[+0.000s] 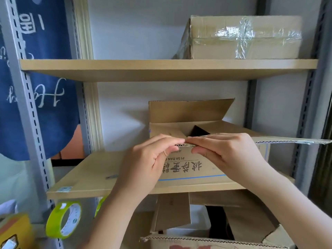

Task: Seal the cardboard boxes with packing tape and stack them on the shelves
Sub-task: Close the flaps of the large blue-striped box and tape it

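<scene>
An unsealed cardboard box (194, 169) with upside-down print stands on the middle shelf (86, 180). Its far flap stands up and its right flap sticks out sideways. My left hand (152, 159) and my right hand (224, 151) both pinch the edge of the near flap, fingertips meeting at the box's front top. A sealed box (233, 49) wrapped with clear tape sits on the upper shelf (125, 64) at the right. Two green-rimmed tape rolls, one at lower left (62, 220) and one (100, 205) partly hidden behind my left forearm, hang below the middle shelf.
Below the middle shelf lie more open cardboard boxes (215, 221). A blue cloth (41, 78) with white writing hangs at the left beside the grey metal upright (30, 112). A yellow carton corner (14, 230) shows at the bottom left. The white wall is behind the shelves.
</scene>
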Tool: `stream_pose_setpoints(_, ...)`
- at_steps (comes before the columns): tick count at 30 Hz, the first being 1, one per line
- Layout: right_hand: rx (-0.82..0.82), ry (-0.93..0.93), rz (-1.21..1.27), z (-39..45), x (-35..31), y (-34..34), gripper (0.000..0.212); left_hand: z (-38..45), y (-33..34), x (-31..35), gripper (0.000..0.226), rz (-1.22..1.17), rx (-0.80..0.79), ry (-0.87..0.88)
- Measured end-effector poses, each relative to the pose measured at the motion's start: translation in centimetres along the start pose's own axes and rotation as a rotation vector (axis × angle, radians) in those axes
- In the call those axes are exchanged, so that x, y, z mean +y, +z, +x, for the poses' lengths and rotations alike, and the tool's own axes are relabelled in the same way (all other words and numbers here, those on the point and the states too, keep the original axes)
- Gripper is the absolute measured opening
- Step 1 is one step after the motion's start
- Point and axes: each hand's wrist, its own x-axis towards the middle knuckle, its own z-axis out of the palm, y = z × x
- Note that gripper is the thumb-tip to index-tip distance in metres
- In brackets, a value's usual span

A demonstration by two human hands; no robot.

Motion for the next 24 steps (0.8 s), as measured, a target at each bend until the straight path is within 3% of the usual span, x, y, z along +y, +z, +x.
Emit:
stream_pose_setpoints(5,0.136,-0.048,-0.097,-0.4,0.0,1.8,0.021,-0.1,0.1,-0.4,0.024,-0.027,0.004,-0.03)
stream_pose_setpoints(12,0.267,0.036,-0.247,1.5,0.3,2.0,0.03,2.1,0.1,-0.8,0.018,-0.099,0.115,-0.002)
stream_pose_setpoints(16,0.236,0.195,-0.134,6.7,3.0,2.9,0.023,6.8,2.3,-2.6,0.019,-0.488,0.333,-0.338)
stream_pose_setpoints(18,0.182,0.256,-0.122,8.9,4.9,4.5,0.021,8.4,4.1,-4.2,0.018,-0.499,0.359,-0.466)
stream_pose_setpoints(20,0.047,0.293,-0.213,9.8,6.9,6.5,0.035,9.2,5.7,-5.9,0.025,-0.385,0.342,-0.549)
stream_pose_setpoints(22,-0.165,0.302,-0.277,8.7,8.8,8.6,0.048,9.2,6.8,-7.9,0.043,-0.245,0.264,-0.653)
stream_pose_setpoints(24,-0.422,0.408,-0.214,6.5,10.2,10.2,0.047,8.7,7.6,-9.8,0.058,-0.071,0.117,-0.729)
